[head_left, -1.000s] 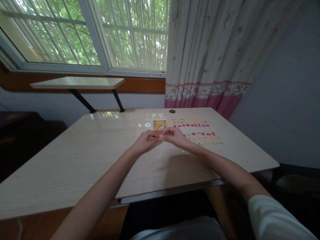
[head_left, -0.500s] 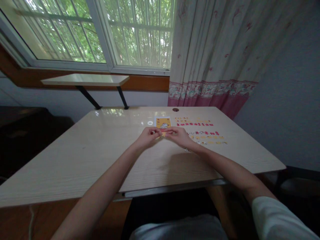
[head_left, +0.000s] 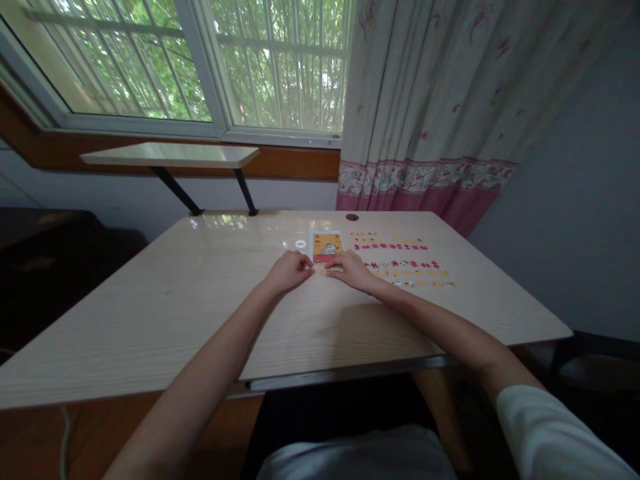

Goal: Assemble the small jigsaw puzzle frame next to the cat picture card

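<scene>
Head view, and here's the shift: half a second ago the fingertips nearly met; now there's a wider gap between them, just below the middle of the frame. In it shows a small yellow piece point(head_left: 321, 271), right by the lower edge of the picture card point(head_left: 327, 248), and more of that card is uncovered. The left hand point(head_left: 291, 270) has thumb and fingers bunched narrow at the piece's left end; the right hand point(head_left: 351, 270) curls in at its right end, fingers a little spread. Gripping or merely touching? I can't tell, so whether it's been let go stays unclear. Right of centre, red pieces point(head_left: 395, 247) sit in rows on the desk point(head_left: 200, 293).
</scene>
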A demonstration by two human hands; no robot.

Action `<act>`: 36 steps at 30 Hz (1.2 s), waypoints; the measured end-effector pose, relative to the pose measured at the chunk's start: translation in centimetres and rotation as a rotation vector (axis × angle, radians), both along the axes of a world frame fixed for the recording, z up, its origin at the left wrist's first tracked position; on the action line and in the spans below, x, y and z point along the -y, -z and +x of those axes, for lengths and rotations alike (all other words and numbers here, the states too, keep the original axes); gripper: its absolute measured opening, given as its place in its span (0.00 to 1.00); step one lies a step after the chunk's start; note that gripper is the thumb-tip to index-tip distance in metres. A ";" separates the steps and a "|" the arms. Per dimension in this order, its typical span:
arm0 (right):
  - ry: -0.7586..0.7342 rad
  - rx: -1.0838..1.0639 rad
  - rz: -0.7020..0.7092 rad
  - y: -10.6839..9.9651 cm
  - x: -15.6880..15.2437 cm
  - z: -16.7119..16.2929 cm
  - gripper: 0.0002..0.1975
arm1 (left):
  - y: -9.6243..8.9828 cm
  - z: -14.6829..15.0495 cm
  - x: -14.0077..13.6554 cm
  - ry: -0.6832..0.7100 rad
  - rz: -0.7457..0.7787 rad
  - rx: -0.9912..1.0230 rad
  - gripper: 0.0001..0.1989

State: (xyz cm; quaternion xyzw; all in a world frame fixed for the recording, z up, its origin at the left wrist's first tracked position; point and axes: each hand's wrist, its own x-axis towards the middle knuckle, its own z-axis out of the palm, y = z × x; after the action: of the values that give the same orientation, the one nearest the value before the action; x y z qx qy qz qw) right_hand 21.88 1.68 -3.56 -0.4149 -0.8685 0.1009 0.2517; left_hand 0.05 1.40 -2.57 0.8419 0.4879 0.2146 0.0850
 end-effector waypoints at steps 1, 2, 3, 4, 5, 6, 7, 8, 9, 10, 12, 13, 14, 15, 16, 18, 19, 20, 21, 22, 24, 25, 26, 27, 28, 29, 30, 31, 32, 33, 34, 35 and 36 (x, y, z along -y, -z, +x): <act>-0.001 0.007 -0.008 0.0 0.0 -0.1 0.09 | 0.0 0.0 0.0 0.000 -0.003 -0.002 0.11; 0.002 0.010 -0.014 0.0 0.0 -0.2 0.09 | 0.0 0.1 0.0 0.001 -0.006 -0.001 0.11; 0.007 0.012 -0.018 0.0 0.1 -0.2 0.09 | -0.1 0.1 0.0 0.005 -0.009 0.001 0.11; 0.012 0.010 -0.021 -0.1 0.1 -0.2 0.09 | -0.2 0.1 0.1 0.009 -0.013 0.005 0.11; 0.016 0.008 -0.022 -0.2 0.1 -0.3 0.09 | -0.2 0.1 0.1 0.011 -0.017 0.010 0.11; 0.015 0.007 -0.023 -0.2 0.1 -0.3 0.08 | -0.2 0.1 0.0 0.012 -0.021 0.015 0.11; 0.010 0.007 -0.023 -0.2 0.1 -0.3 0.08 | -0.2 0.0 0.0 0.014 -0.023 0.020 0.11; 0.001 0.007 -0.023 -0.2 0.0 -0.3 0.08 | -0.2 0.0 0.0 0.013 -0.024 0.026 0.11; -0.010 0.008 -0.022 -0.2 0.0 -0.3 0.08 | -0.2 0.0 -0.1 0.014 -0.024 0.031 0.11; -0.020 0.008 -0.020 -0.1 -0.1 -0.3 0.09 | -0.1 -0.1 -0.1 0.015 -0.023 0.036 0.11; -0.027 0.008 -0.021 -0.1 -0.1 -0.3 0.09 | 0.0 -0.1 -0.2 0.021 -0.025 0.044 0.11; -0.023 0.010 -0.024 -0.1 -0.1 -0.3 0.09 | 0.0 -0.1 -0.2 0.021 -0.028 0.047 0.11; -0.016 0.014 -0.028 -0.2 -0.1 -0.3 0.09 | 0.0 -0.1 -0.2 0.020 -0.033 0.051 0.11; -0.011 0.019 -0.030 -0.2 -0.1 -0.3 0.09 | 0.0 -0.1 -0.2 0.019 -0.039 0.054 0.11; -0.008 0.026 -0.030 -0.3 -0.1 -0.3 0.09 | 0.0 -0.1 -0.2 0.016 -0.045 0.056 0.11; -0.009 0.041 -0.018 -0.5 0.0 -0.3 0.08 | 0.0 -0.1 -0.2 0.010 -0.050 0.060 0.11; -0.012 0.050 -0.010 -0.5 0.0 -0.3 0.08 | 0.0 0.0 -0.2 0.010 -0.052 0.060 0.11; -0.014 0.060 -0.004 -0.6 0.0 -0.4 0.08 | 0.0 0.0 -0.2 0.009 -0.052 0.060 0.11; -0.014 0.067 0.001 -0.6 0.0 -0.4 0.08 | 0.0 0.0 -0.2 0.008 -0.050 0.060 0.11; -0.012 0.072 0.004 -0.6 0.0 -0.4 0.09 | 0.0 0.0 -0.2 0.007 -0.049 0.059 0.11; -0.003 0.077 0.008 -0.7 0.1 -0.4 0.09 | 0.1 -0.1 -0.3 0.008 -0.045 0.054 0.11; 0.004 0.079 0.011 -0.7 0.1 -0.4 0.09 | 0.1 -0.1 -0.3 0.008 -0.042 0.051 0.11; 0.008 0.085 0.015 -0.8 0.2 -0.4 0.09 | 0.1 -0.1 -0.3 0.008 -0.037 0.049 0.11; 0.007 0.094 0.019 -0.8 0.3 -0.4 0.10 | 0.2 -0.1 -0.3 0.008 -0.033 0.047 0.11; 0.002 0.104 0.023 -0.9 0.4 -0.3 0.10 | 0.3 -0.1 -0.3 0.008 -0.027 0.047 0.11; -0.007 0.115 0.028 -1.0 0.5 -0.2 0.11 | 0.3 -0.1 -0.3 0.008 -0.021 0.048 0.11; -0.016 0.124 0.033 -1.1 0.6 -0.2 0.12 | 0.4 -0.1 -0.4 0.008 -0.016 0.049 0.11; -0.024 0.129 0.039 -1.2 0.6 0.0 0.12 | 0.4 -0.2 -0.4 0.012 -0.014 0.048 0.12; -0.031 0.131 0.045 -1.2 0.5 0.1 0.13 | 0.4 -0.2 -0.4 0.017 -0.012 0.047 0.12; -0.036 0.130 0.051 -1.3 0.4 0.3 0.13 | 0.3 -0.3 -0.4 0.021 -0.012 0.045 0.12; -0.038 0.128 0.057 -1.4 0.3 0.5 0.12 | 0.2 -0.3 -0.4 0.024 -0.011 0.042 0.12; -0.033 0.125 0.062 -1.5 0.1 0.8 0.11 | 0.1 -0.4 -0.3 0.024 -0.010 0.039 0.13; -0.024 0.121 0.068 -1.5 -0.1 1.1 0.10 | -0.1 -0.4 -0.3 0.018 -0.007 0.036 0.13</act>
State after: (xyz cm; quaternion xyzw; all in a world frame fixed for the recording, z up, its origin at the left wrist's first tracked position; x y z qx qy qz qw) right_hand 22.95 1.76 -2.02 -0.4011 -0.8899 0.0491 0.2117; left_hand -0.38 1.69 -2.46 0.8420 0.4794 0.2270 0.0987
